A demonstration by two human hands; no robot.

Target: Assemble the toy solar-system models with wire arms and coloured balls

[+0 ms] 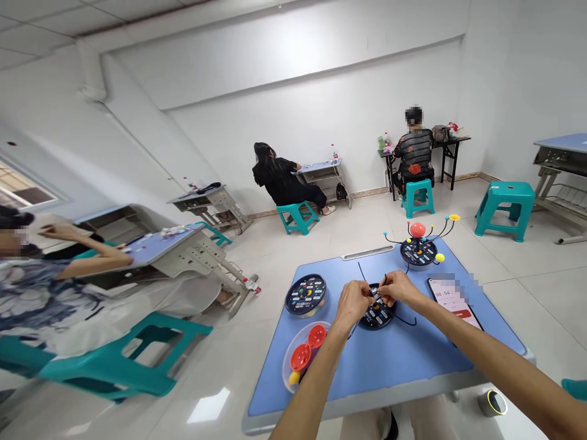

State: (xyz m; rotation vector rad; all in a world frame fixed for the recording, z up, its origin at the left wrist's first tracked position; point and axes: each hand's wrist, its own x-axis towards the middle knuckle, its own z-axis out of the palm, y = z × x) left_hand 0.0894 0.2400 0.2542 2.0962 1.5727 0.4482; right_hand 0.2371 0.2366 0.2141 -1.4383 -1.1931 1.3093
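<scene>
Both hands meet over a round black base [376, 313] with printed labels, from which thin black rods stick out. On its left side my left hand [355, 302] is closed, fingertips pinched at the base's centre; what they hold is hidden. My right hand [397, 288] pinches at the upper right of the same base, with a bit of black showing by its fingertips. A second printed black disc [306, 293] lies to the left. Below it, a clear plastic tray [287, 353] holds two red half-shells [301, 357] and a yellow ball [294, 377].
On the blue desk [367, 366] stands a similar model [419, 253] with a red ball [417, 230] and coloured tips. A phone [455, 305] showing a timer lies at right. Teal stools [505, 205], other desks and several seated people are around. A cylinder [492, 403] is below right.
</scene>
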